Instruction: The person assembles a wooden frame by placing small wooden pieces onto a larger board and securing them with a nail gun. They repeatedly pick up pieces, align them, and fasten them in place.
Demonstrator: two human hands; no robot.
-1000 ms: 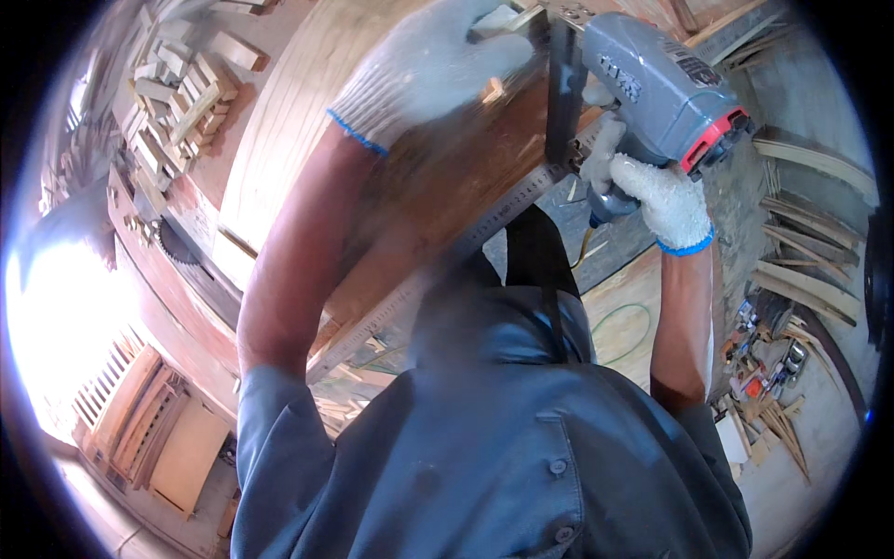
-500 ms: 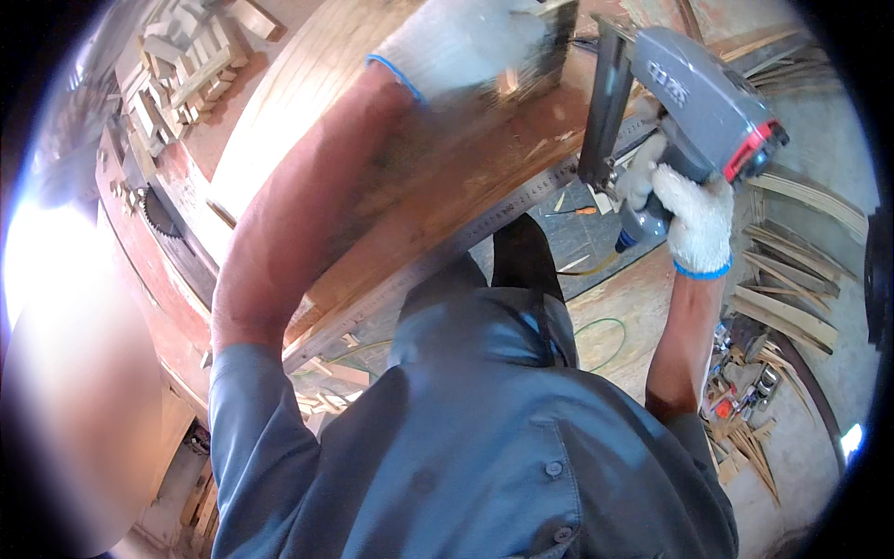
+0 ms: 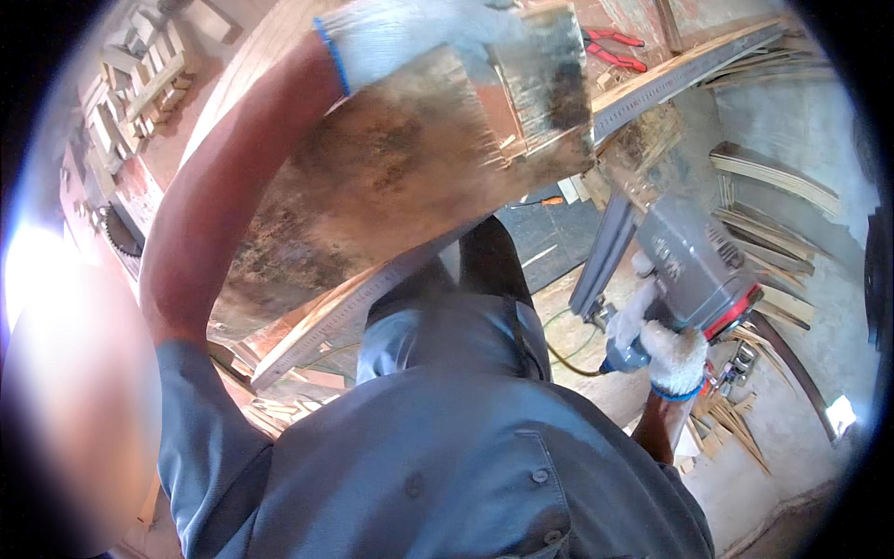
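My left hand (image 3: 414,37), in a white knit glove with a blue cuff, grips the far side of a broad wooden board (image 3: 372,186). The fingers are smeared by motion. The board's mottled brown and dark face shows, with a notch-like gap near its right end, where pale splinters stick out. Lower right, my gloved right hand (image 3: 656,345) is closed round the handle of a grey nail gun (image 3: 689,265) with a red rear band. The nail gun is apart from the board, its long dark magazine slanting down toward my hand.
A long metal ruler (image 3: 643,98) runs along a timber edge beneath the board. Red-handled pliers (image 3: 615,48) lie beyond it. At far left are stacked wood blocks (image 3: 154,79) and a toothed saw blade (image 3: 119,233). Curved wood strips (image 3: 778,177) lie at right; an orange-handled screwdriver (image 3: 549,201) lies below.
The nail gun has come down toward me in my right hand, away from the timber. My left hand has shifted left, and the board has tilted, showing its mottled face.
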